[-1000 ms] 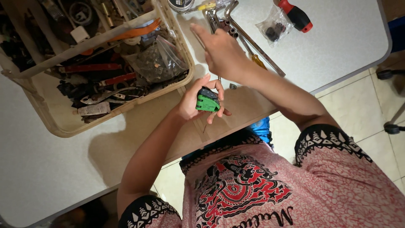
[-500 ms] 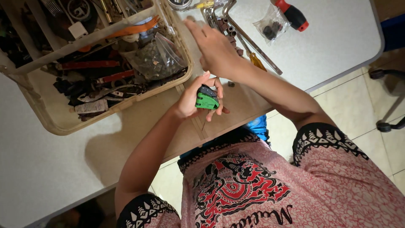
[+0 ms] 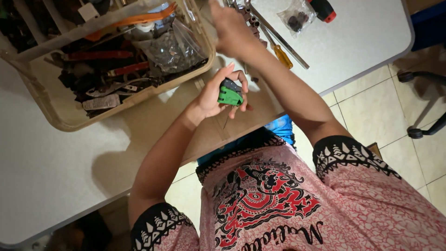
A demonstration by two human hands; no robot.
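Note:
My left hand (image 3: 214, 95) is closed around a small green and black part (image 3: 229, 94), held just above the white table (image 3: 55, 162) near its front edge. My right hand (image 3: 231, 29) reaches forward over the table to a cluster of metal tools (image 3: 253, 21) at the top of the view; its fingers are cut off by the frame edge, so what they touch is hidden. A long metal rod (image 3: 283, 42) and a yellow-handled screwdriver (image 3: 281, 55) lie just right of that wrist.
A beige plastic bin (image 3: 69, 116) full of tools, orange-handled pieces and a bag of small metal parts (image 3: 172, 49) stands at the left. A small clear bag (image 3: 297, 18) and a red and black handle (image 3: 323, 9) lie at the top right. A chair base (image 3: 425, 125) stands on the tiled floor.
My right hand has moved further forward toward the tool cluster. My left hand still holds the green and black part in about the same place.

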